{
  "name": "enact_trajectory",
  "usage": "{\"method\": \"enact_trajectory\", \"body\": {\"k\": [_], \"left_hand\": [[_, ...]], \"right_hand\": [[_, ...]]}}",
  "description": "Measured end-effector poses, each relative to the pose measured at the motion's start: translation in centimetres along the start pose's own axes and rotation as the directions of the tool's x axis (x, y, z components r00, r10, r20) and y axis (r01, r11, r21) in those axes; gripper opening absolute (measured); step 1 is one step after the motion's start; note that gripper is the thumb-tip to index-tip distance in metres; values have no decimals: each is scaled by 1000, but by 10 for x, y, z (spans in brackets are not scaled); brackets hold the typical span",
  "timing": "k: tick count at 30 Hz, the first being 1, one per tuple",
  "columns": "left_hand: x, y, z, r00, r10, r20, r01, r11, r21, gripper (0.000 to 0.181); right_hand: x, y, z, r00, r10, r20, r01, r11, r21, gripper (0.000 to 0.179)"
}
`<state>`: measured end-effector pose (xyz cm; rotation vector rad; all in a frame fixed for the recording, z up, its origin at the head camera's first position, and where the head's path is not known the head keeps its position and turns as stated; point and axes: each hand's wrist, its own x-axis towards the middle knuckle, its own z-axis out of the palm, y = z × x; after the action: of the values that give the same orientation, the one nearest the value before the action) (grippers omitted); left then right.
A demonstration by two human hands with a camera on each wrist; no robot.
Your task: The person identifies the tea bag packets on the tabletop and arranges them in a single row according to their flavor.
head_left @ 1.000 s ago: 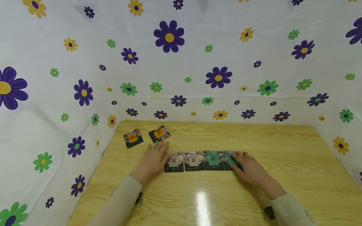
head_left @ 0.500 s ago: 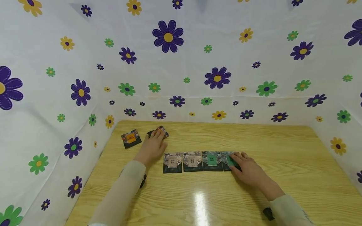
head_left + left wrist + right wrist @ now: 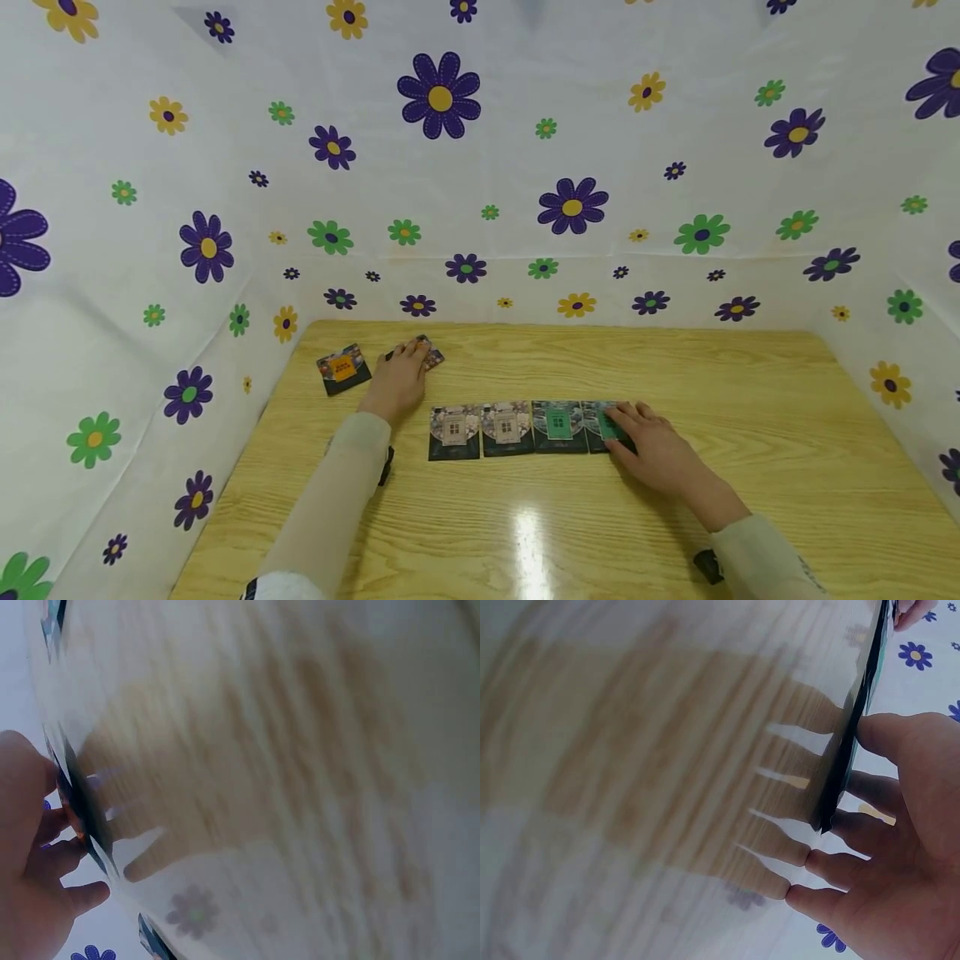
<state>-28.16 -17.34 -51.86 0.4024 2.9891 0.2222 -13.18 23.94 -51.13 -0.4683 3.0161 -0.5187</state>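
My left hand (image 3: 401, 379) reaches to the back left. Its fingers rest on a small flat packet (image 3: 435, 357) with a dark base and printed top; the hand covers much of it. In the left wrist view this packet (image 3: 88, 814) shows edge-on under the fingertips. My right hand (image 3: 656, 447) rests with extended fingers on the right-hand green-labelled packet (image 3: 600, 437), the end one of the row. Seen from the right wrist, the packet's dark edge (image 3: 844, 761) lies beneath thumb and fingers.
Left of the right hand, a second green-labelled packet (image 3: 558, 427) and two beige-labelled packets (image 3: 507, 429) continue the row. An orange-labelled packet (image 3: 344, 369) lies at the table's back left corner. Flower-printed white cloth (image 3: 480, 183) walls the wooden table (image 3: 465, 525).
My left hand has moved from beside the left beige packet up and left onto the back packet. The right hand stays on the end green packet. The head view has shifted slightly.
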Motion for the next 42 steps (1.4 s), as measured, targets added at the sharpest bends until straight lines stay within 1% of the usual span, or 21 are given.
{"method": "enact_trajectory", "body": {"k": [3, 6, 10, 13, 15, 18, 21, 23, 27, 29, 31, 33, 34, 35, 36, 38, 39, 40, 42], "left_hand": [[-1, -1, -1, 1000, -3, 3, 3, 1000, 22, 55], [-2, -3, -2, 1000, 1, -10, -1, 999, 50, 55], [-4, -7, -1, 997, 2, -71, 4, 997, 80, 55], [-5, -11, 1, 991, 2, -131, 12, 995, 102, 57], [-6, -13, 2, 987, 5, -160, 14, 993, 116, 56], [-6, -15, 2, 981, 13, -195, 9, 994, 113, 49], [-7, -19, 2, 973, 29, -229, -10, 997, 81, 40], [-7, -20, 1, 970, 36, -241, -21, 998, 63, 36], [-10, -25, 1, 953, 62, -295, -54, 998, 36, 31], [-12, -27, 2, 940, 73, -334, -69, 997, 22, 29], [-13, -30, 3, 922, 90, -377, -88, 996, 23, 28], [-14, -32, 3, 915, 97, -392, -105, 994, 2, 27], [-15, -33, 2, 914, 103, -393, -113, 994, -2, 29], [-15, -34, 3, 916, 108, -385, -116, 993, 1, 32], [-16, -34, 2, 923, 111, -368, -118, 993, 3, 38], [-18, -35, 2, 944, 107, -311, -113, 994, -2, 48], [-19, -36, 2, 954, 106, -281, -107, 994, 9, 52], [-20, -36, 2, 962, 104, -252, -101, 995, 24, 54], [-22, -37, 3, 974, 101, -205, -93, 995, 47, 56]], "right_hand": [[0, 0, 0, 1000, 1, -2, -1, 1000, 2, 57], [0, 0, 0, 1000, 0, -2, 0, 1000, 0, 57], [0, 0, -1, 1000, -2, 1, 2, 1000, -1, 57], [0, 0, -1, 1000, -1, 5, 1, 1000, 4, 57], [0, 0, -1, 1000, -1, 8, 1, 1000, 3, 57], [0, 0, -1, 1000, 2, 13, -2, 1000, 8, 57], [0, 0, -1, 1000, 1, 14, -1, 1000, 7, 57], [0, 0, -1, 1000, 1, 11, -1, 1000, 7, 57], [0, 0, 0, 1000, -4, 3, 4, 1000, 2, 57], [0, 1, 0, 1000, -5, 2, 5, 1000, 2, 57], [0, 1, 0, 1000, -5, 1, 5, 1000, 3, 57], [0, 1, 0, 1000, -4, 1, 4, 1000, 5, 57], [0, 1, 0, 1000, -3, 0, 3, 1000, 5, 57], [0, 1, -1, 1000, -3, 0, 3, 1000, 6, 57], [0, 1, -1, 1000, -2, 0, 2, 1000, 6, 57], [0, 1, -1, 1000, -3, 3, 3, 1000, 7, 57], [0, 1, -1, 1000, -3, 4, 3, 1000, 8, 57], [0, 1, -1, 1000, -4, 5, 4, 1000, 7, 57], [0, 0, -1, 1000, -3, 7, 3, 1000, 7, 57]]}}
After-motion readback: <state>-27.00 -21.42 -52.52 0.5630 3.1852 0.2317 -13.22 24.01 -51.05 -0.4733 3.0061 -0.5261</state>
